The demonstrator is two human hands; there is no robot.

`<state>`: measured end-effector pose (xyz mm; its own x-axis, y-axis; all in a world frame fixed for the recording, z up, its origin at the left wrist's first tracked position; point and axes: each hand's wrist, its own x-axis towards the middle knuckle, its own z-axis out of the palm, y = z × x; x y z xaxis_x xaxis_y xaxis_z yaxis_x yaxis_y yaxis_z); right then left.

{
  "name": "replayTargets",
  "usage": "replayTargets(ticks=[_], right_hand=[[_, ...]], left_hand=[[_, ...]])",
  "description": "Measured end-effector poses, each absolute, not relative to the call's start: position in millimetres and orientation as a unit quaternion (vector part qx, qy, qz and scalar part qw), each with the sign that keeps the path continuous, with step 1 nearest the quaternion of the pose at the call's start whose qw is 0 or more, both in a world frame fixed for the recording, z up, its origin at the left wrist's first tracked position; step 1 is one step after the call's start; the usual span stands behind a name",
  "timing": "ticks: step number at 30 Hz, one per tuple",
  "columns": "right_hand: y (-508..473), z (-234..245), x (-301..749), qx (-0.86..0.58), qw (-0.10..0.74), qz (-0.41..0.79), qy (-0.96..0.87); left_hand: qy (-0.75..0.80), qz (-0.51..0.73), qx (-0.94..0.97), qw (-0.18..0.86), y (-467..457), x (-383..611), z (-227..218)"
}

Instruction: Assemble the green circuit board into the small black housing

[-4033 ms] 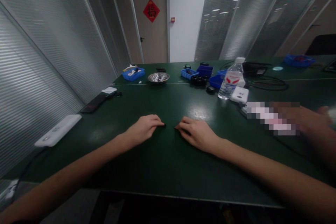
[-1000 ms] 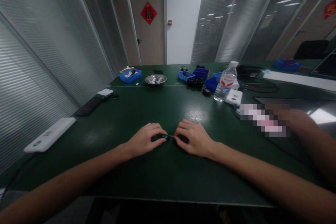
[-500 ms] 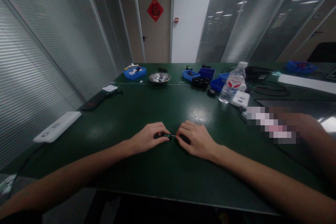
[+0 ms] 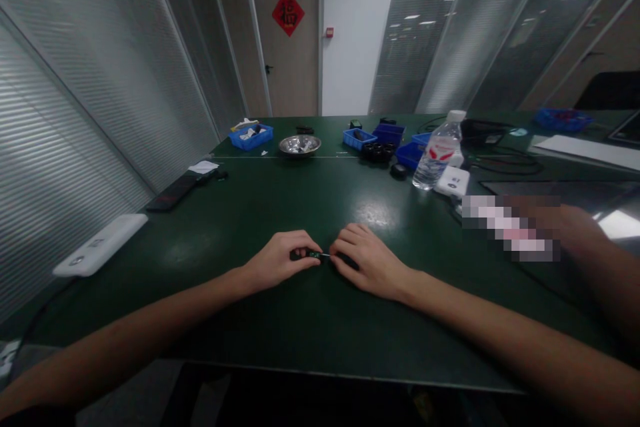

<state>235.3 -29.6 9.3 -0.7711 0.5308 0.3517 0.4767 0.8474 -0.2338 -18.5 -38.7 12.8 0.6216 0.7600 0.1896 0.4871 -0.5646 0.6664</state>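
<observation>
Gripping a small dark piece (image 4: 315,255) at six o'clock, the left hand (image 4: 280,259) now sits closer to the right hand (image 4: 367,261) at five o'clock, whose clasped tool (image 4: 349,259) apparently reaches the piece.

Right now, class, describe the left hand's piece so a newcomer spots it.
On the green table, the left hand faces the right hand. The left pinches a small dark piece, set apart by its green patch from the right hand's silvery shaft.

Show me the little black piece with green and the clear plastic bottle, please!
Little black piece with green (image 4: 315,255): head view, on its green part.
Clear plastic bottle (image 4: 439,153): head view, on its label.
</observation>
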Motion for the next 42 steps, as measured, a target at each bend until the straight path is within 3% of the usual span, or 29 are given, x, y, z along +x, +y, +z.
replayTargets(ticks=[16, 30, 38, 42], right_hand=[[-27.3, 6.5, 235.8, -0.274, 0.236, 0.159, -0.919], [-31.8, 6.3, 233.5, -0.254, 0.206, 0.098, -0.940], [-37.5, 8.2, 229.6, -0.260, 0.202, 0.108, -0.938], [-39.5, 7.1, 228.4, -0.286, 0.240, 0.134, -0.918]], left_hand=[[0.365, 0.280, 0.824, 0.330, -38.8, -19.1, 11.5], [0.318, 0.243, 0.885, 0.236, -38.9, -20.5, 4.7], [0.291, 0.234, 0.896, 0.240, -39.1, -23.3, 5.6], [0.321, 0.275, 0.864, 0.273, -40.8, -19.0, 8.1]])
